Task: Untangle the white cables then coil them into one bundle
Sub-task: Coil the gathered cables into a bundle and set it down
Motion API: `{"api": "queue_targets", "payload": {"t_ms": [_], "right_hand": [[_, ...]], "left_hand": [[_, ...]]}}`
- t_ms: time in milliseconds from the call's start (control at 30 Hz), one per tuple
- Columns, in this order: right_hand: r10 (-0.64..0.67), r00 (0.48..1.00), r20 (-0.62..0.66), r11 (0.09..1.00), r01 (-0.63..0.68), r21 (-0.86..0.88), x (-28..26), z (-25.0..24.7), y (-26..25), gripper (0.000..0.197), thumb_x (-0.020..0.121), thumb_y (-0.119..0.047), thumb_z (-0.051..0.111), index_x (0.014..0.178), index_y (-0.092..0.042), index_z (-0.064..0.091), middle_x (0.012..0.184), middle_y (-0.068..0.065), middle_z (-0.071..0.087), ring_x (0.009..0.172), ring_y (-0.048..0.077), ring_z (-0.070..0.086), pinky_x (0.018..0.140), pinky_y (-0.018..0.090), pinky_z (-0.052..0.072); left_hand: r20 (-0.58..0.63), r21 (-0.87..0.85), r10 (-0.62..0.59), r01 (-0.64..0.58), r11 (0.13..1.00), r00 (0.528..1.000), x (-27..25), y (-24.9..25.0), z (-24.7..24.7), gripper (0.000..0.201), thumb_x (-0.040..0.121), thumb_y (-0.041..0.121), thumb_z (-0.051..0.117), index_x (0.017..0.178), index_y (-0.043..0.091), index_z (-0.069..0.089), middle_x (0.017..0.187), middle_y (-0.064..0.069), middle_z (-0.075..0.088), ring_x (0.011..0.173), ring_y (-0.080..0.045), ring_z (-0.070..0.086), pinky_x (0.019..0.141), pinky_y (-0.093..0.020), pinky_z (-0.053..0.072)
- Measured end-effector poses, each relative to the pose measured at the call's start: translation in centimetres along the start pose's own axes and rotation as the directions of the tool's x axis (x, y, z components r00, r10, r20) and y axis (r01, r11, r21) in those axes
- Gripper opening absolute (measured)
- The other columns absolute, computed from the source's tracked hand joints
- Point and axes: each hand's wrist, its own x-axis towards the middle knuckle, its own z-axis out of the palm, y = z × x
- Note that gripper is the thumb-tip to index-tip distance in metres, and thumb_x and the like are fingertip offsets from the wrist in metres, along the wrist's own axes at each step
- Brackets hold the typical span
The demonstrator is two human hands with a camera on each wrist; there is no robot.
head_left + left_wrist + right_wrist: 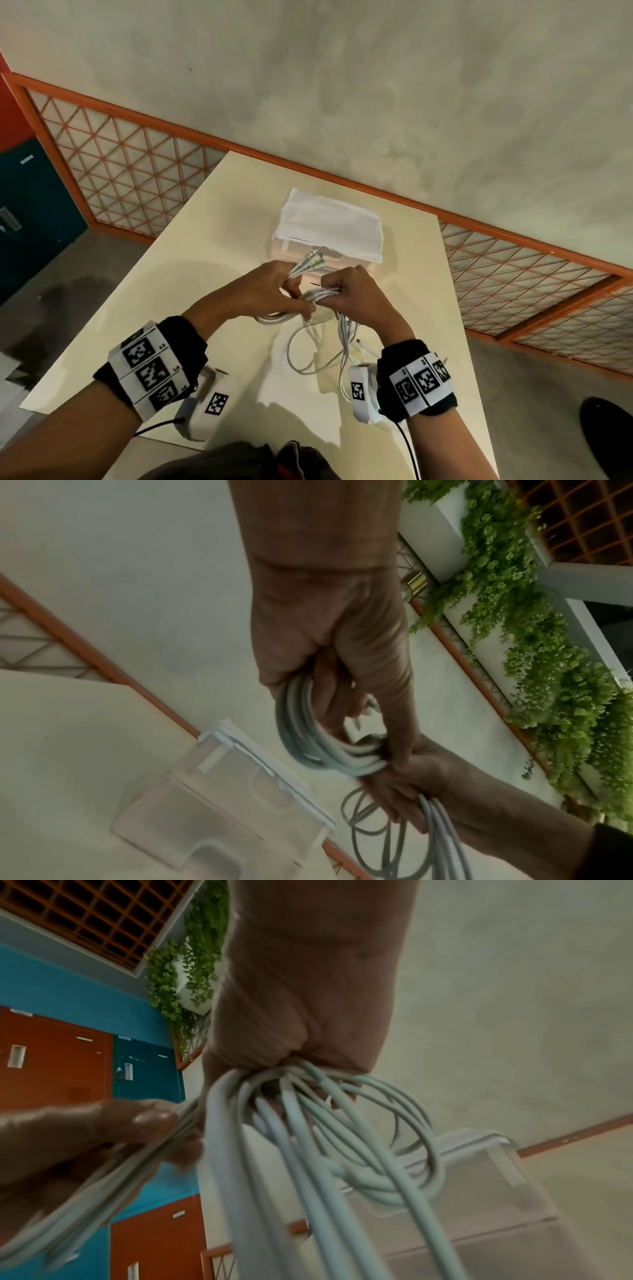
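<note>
Several white cables (317,295) are gathered above the cream table (212,260). My left hand (274,291) grips a looped part of them, and their plug ends (313,262) stick out past its fingers. My right hand (349,291) closes round the same bunch right beside it. Loose loops (308,353) hang from both hands onto the table. In the left wrist view the cables (308,739) curve from my left hand (342,696) into the right hand (404,791). In the right wrist view the strands (308,1137) fan out of my right fist (291,1042).
A clear plastic box (308,255) with a white cloth (332,222) over it stands on the table just beyond my hands. An orange-framed lattice railing (113,164) runs behind the table. A dark round object (606,435) sits at the lower right.
</note>
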Motion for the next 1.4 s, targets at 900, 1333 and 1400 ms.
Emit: {"api": "queue_targets", "payload": {"t_ms": [900, 1333, 1400], "right_hand": [[0.382, 0.923, 0.055, 0.923, -0.384, 0.026, -4.1, 4.7, 8.4, 0.014, 0.101, -0.021, 0.038, 0.093, -0.030, 0.046, 0.061, -0.014, 0.049, 0.061, 0.005, 0.049, 0.091, 0.048, 0.040], [0.184, 0.933, -0.310, 0.962, -0.106, 0.250, 0.3, -2.0, -0.2, 0.119, 0.062, -0.033, 0.087, 0.150, -0.029, 0.007, 0.151, 0.005, 0.028, 0.139, 0.015, 0.031, 0.111, 0.035, 0.032], [-0.012, 0.952, -0.305, 0.964, 0.092, 0.250, 0.8, -2.2, -1.3, 0.064, 0.078, -0.018, 0.074, 0.135, -0.025, 0.044, 0.130, 0.002, 0.055, 0.117, -0.004, 0.050, 0.097, 0.018, 0.041]], "left_hand": [[-0.495, -0.274, 0.121, -0.286, 0.918, 0.861, -0.4, 1.8, -5.0, 0.035, 0.091, 0.012, 0.058, 0.068, 0.023, 0.034, 0.060, 0.004, 0.064, 0.072, -0.026, 0.050, 0.066, -0.033, 0.037], [-0.096, 0.021, 0.239, -0.238, 0.971, 0.966, -0.1, 3.8, -3.1, 0.022, 0.093, 0.013, 0.054, 0.075, 0.020, 0.045, 0.069, 0.001, 0.056, 0.049, 0.002, 0.048, 0.050, -0.010, 0.034], [-0.046, 0.014, 0.257, -0.256, 0.966, 0.965, -0.2, 4.2, -2.9, 0.020, 0.093, 0.013, 0.054, 0.077, 0.023, 0.048, 0.068, 0.003, 0.056, 0.047, 0.003, 0.048, 0.050, -0.008, 0.033]]}}
